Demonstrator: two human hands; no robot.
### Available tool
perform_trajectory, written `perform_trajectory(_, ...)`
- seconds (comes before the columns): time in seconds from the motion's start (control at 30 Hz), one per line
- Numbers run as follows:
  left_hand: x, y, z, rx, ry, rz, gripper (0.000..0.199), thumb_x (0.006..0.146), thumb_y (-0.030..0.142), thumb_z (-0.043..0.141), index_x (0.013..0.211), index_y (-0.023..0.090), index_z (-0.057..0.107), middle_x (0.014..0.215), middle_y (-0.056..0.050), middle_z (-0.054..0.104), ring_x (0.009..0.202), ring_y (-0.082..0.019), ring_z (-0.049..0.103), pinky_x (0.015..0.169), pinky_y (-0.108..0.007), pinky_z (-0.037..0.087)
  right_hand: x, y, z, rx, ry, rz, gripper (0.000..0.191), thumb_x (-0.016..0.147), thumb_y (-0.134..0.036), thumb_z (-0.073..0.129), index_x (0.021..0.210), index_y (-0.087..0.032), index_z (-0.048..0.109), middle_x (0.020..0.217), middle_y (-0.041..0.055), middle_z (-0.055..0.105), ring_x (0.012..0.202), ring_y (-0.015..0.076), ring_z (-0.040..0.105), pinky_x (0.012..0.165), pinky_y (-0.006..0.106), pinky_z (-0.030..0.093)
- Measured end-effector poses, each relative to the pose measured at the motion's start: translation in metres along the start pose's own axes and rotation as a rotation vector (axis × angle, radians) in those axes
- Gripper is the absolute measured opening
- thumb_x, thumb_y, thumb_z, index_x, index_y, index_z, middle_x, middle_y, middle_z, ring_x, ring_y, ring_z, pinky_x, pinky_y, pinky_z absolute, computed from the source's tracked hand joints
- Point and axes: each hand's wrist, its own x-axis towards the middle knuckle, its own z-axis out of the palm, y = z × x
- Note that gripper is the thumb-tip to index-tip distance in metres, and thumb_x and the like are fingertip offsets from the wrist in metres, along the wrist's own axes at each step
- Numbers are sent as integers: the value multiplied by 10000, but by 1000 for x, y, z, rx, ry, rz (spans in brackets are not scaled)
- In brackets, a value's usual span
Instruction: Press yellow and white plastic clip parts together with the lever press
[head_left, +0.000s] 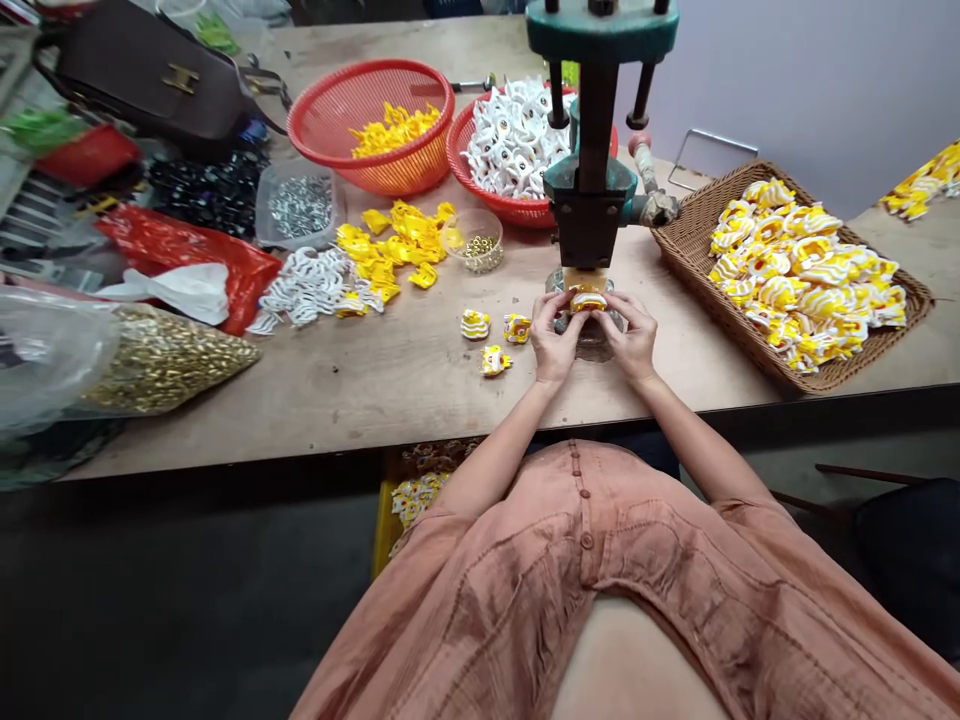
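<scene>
Both hands meet at the base of a dark green press (pixel 592 215), under its head. My left hand (pixel 553 338) and my right hand (pixel 631 335) pinch a small yellow-and-white piece (pixel 589 301) from its two sides, thumbs at the front. The part of the piece towards the press is hidden. On the table just left of my left hand lie three similar yellow-and-white pieces, one striped (pixel 475 324), one (pixel 517 328) close to the fingers and one (pixel 495 361) nearer the table's front edge.
To the right, a wicker basket (pixel 675 240) holds many yellow-and-white pieces. Behind stand two red baskets (pixel 315 120), of yellow and white parts. A small clear cup (pixel 472 240) holds gold rings. Loose parts, a red bag (pixel 187 250) and a bag of gold pieces (pixel 165 360) lie left.
</scene>
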Motion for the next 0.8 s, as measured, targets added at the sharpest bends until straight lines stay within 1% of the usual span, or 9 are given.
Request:
perform_trajectory(0.1,7,-8,1,100,64,27,360,922,444,856,1213,237,809,1240,-92,676,1287,-265,635,1206,-431,474,5,16,12,11,39,-68,290,1001,-442,663,1159,-271,836,1213,108,776,1166,276,737,1072,474,630)
perform_trajectory(0.17,13,-13,1,121,83,22,297,905,346,874,1177,238,823,1216,-80,665,1275,-254,632,1194,-404,473,10,26,18,28,71,-122,281,1003,-426,653,1142,-260,832,1189,107,769,1156,278,724,1051,482,622)
perform_trajectory(0.23,21,-17,1,125,70,27,255,899,253,855,1151,227,827,1181,-73,672,1225,-243,646,1150,-381,500,15,32,20,7,101,-171,261,1012,-390,634,1115,-250,829,1135,108,765,1118,276,710,1024,483,613)
perform_trajectory(0.3,28,-18,-1,139,15,47,221,898,214,830,1119,218,831,1159,-72,687,1177,-242,659,1107,-377,524,19,36,17,-55,107,-216,233,1012,-361,638,1091,-243,824,1090,107,758,1075,274,693,1006,488,600)
perform_trajectory(0.43,32,-17,-9,170,-92,102,191,948,326,801,1110,228,832,1155,-86,698,1157,-256,670,1078,-396,541,23,36,7,-187,39,-260,179,1002,-364,685,1047,-248,813,1083,102,731,1063,288,656,1039,540,553)
perform_trajectory(0.57,30,-19,-11,143,-126,163,264,1004,440,735,1149,236,816,1201,-104,687,1193,-265,675,1101,-401,544,25,34,2,-203,-31,-266,203,1025,-341,634,1058,-252,813,1155,120,716,1119,304,629,1026,537,544)
perform_trajectory(0.67,29,-23,-10,113,-125,195,334,1031,480,683,1229,230,783,1283,-116,669,1257,-273,671,1141,-408,538,21,36,-1,-159,-80,-261,260,1029,-413,629,1080,-250,825,1147,124,731,1115,300,643,1035,531,552)
perform_trajectory(0.73,29,-26,-10,108,-130,197,351,1045,491,653,1235,221,770,1266,-118,674,1256,-275,678,1141,-417,545,21,38,-7,-51,-105,-202,334,1014,-514,652,1093,-240,826,1149,122,748,1124,288,673,1056,512,561)
perform_trajectory(0.8,28,-28,-12,113,-163,193,358,1041,502,656,1243,223,755,1287,-121,678,1291,-287,673,1169,-439,535,33,39,-15,124,-88,-23,445,1003,-627,643,1110,-229,811,1127,105,773,1095,254,717,1040,471,589)
